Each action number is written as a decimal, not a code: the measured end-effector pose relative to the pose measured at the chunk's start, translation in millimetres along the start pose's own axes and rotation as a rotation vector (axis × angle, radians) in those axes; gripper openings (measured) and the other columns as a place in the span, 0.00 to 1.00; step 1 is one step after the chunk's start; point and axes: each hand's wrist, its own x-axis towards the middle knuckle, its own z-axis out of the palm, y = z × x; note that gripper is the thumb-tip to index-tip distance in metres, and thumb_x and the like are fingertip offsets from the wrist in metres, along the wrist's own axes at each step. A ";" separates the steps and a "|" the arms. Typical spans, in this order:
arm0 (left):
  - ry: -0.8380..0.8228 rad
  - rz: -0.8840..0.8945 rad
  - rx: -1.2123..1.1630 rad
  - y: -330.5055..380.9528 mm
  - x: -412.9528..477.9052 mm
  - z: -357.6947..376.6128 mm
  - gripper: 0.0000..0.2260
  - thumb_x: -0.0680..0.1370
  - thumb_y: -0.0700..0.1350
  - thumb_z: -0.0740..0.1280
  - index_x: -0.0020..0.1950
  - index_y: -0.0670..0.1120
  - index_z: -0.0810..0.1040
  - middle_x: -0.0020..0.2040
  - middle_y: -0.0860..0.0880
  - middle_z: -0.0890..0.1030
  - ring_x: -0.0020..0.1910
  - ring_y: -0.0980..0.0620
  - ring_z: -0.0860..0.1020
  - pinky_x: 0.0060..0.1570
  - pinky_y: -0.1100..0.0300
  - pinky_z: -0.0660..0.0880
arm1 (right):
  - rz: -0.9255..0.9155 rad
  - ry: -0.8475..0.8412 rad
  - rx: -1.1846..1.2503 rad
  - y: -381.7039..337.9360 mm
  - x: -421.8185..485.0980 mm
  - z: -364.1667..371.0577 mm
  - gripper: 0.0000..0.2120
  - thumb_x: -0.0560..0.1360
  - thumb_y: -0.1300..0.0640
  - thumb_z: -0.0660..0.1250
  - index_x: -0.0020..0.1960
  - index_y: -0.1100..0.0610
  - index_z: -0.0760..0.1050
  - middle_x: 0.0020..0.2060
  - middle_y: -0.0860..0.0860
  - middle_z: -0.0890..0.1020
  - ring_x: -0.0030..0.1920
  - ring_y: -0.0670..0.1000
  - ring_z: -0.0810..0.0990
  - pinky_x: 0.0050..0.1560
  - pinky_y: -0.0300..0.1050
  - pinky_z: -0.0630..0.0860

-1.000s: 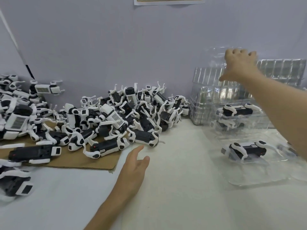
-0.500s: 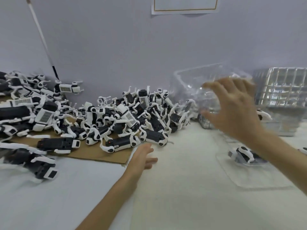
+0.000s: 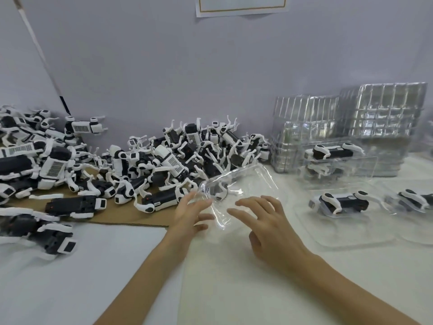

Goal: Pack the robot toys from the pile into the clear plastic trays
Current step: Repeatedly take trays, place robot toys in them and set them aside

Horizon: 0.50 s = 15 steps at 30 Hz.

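The clear tray (image 3: 243, 184) sits on the white table (image 3: 234, 277) at the right edge of the robot toy pile (image 3: 164, 160). The left hand (image 3: 189, 214) touches its near-left edge and the right hand (image 3: 264, 224) spreads over it, all fingers straight and loose. Several toys carry barcode labels (image 3: 174, 164), too small to read.

Black-and-white robot toys (image 3: 150, 165), some barcode-striped, on brown cardboard (image 3: 131, 218); trays (image 3: 239, 191) clear; bench (image 3: 234, 289) white; wall (image 3: 164, 66) lilac-grey.
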 end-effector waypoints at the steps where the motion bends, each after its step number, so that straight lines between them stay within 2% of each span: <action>1: 0.004 0.014 -0.015 0.2 0.4 0.2 0.37 0.61 0.57 0.77 0.69 0.56 0.72 0.54 0.54 0.85 0.45 0.50 0.85 0.36 0.60 0.78 | 0.018 0.000 0.016 0.8 0.6 -4.2 0.34 0.60 0.67 0.65 0.65 0.52 0.77 0.62 0.51 0.79 0.64 0.54 0.76 0.69 0.54 0.64; 4: 0.000 0.049 -0.065 3.4 -1.5 1.9 0.40 0.59 0.55 0.79 0.70 0.56 0.70 0.56 0.48 0.83 0.43 0.50 0.84 0.37 0.61 0.79 | 0.055 -0.005 0.062 2.2 -0.2 -14.0 0.28 0.66 0.58 0.64 0.66 0.51 0.76 0.63 0.49 0.77 0.65 0.51 0.74 0.71 0.54 0.62; 7: -0.045 0.115 -0.033 8.3 -8.2 5.7 0.43 0.61 0.51 0.78 0.74 0.54 0.66 0.53 0.49 0.82 0.43 0.50 0.83 0.40 0.58 0.79 | 0.131 0.036 0.145 1.6 -0.6 -17.5 0.27 0.73 0.50 0.63 0.71 0.51 0.71 0.63 0.46 0.76 0.64 0.47 0.73 0.70 0.51 0.63; 9: -0.082 0.192 0.053 10.9 -15.1 10.3 0.43 0.63 0.52 0.78 0.75 0.54 0.64 0.53 0.51 0.82 0.45 0.51 0.83 0.43 0.58 0.79 | 0.231 0.088 0.256 1.1 0.8 -18.5 0.26 0.77 0.46 0.62 0.73 0.49 0.66 0.61 0.43 0.76 0.59 0.43 0.75 0.67 0.40 0.64; 11: -0.120 0.253 0.125 12.8 -23.3 19.0 0.42 0.64 0.52 0.77 0.75 0.55 0.63 0.57 0.49 0.80 0.48 0.53 0.82 0.47 0.58 0.79 | 0.358 0.159 0.358 0.6 1.8 -18.9 0.26 0.78 0.43 0.63 0.73 0.46 0.63 0.58 0.40 0.76 0.54 0.41 0.77 0.61 0.31 0.65; 15: -0.185 0.310 0.195 5.5 -36.7 39.9 0.39 0.66 0.50 0.77 0.72 0.60 0.62 0.58 0.49 0.76 0.51 0.52 0.82 0.48 0.63 0.77 | 0.521 0.242 0.374 3.2 5.0 -16.6 0.27 0.72 0.45 0.72 0.64 0.42 0.62 0.51 0.40 0.79 0.46 0.41 0.80 0.47 0.39 0.75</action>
